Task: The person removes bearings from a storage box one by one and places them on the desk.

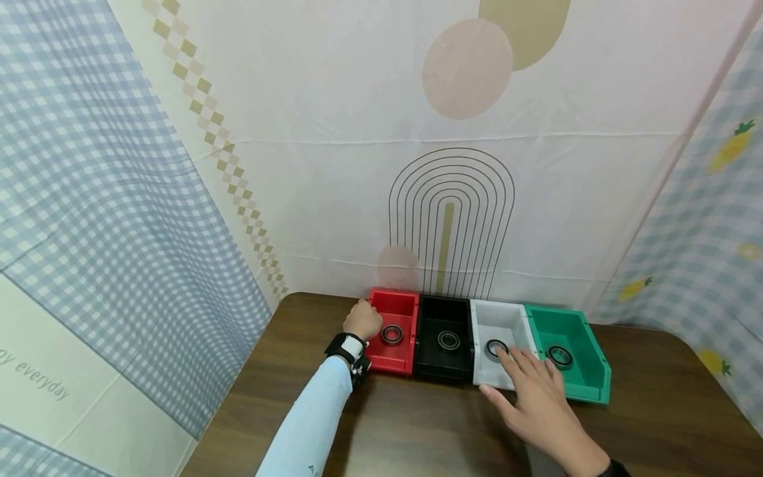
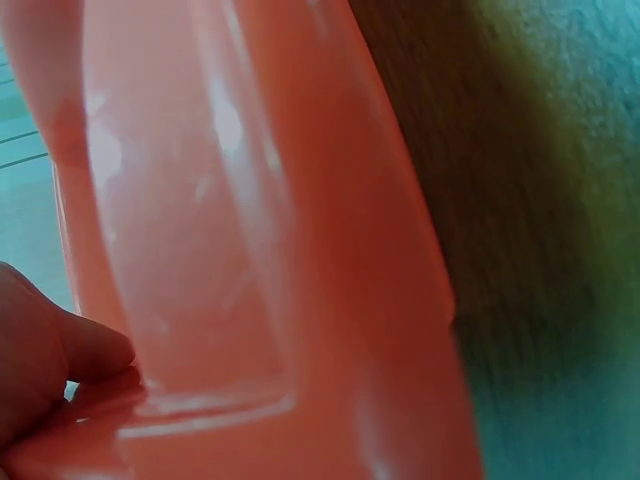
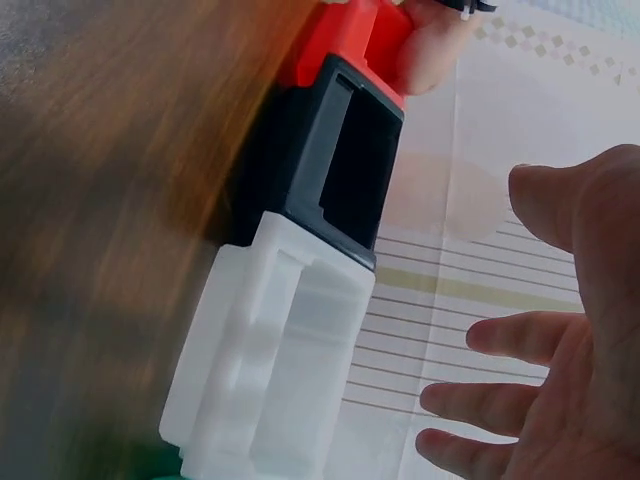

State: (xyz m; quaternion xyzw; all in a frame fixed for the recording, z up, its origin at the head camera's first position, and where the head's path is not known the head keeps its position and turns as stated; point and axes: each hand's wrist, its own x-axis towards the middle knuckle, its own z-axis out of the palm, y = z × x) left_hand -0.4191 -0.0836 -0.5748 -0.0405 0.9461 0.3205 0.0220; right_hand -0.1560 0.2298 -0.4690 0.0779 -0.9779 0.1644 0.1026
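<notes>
Red bin (image 1: 390,364): left hand (image 1: 362,320) grips its left rim | white bin (image 1: 491,378): partly beneath right hand (image 1: 539,401), fingers spread | hands apart

Beyond the brown table (image 1: 417,437), a pale cloth (image 1: 334,199) spans the far side, printed with a thin-lined arch (image 1: 417,225) below a pink circle (image 1: 467,68). Blue checked cloth (image 1: 149,218) hangs left, grey lettering (image 1: 37,376) nearer; the right cloth (image 1: 703,218) carries yellow motifs (image 1: 732,147), perhaps pineapples, too soft to tell.
</notes>
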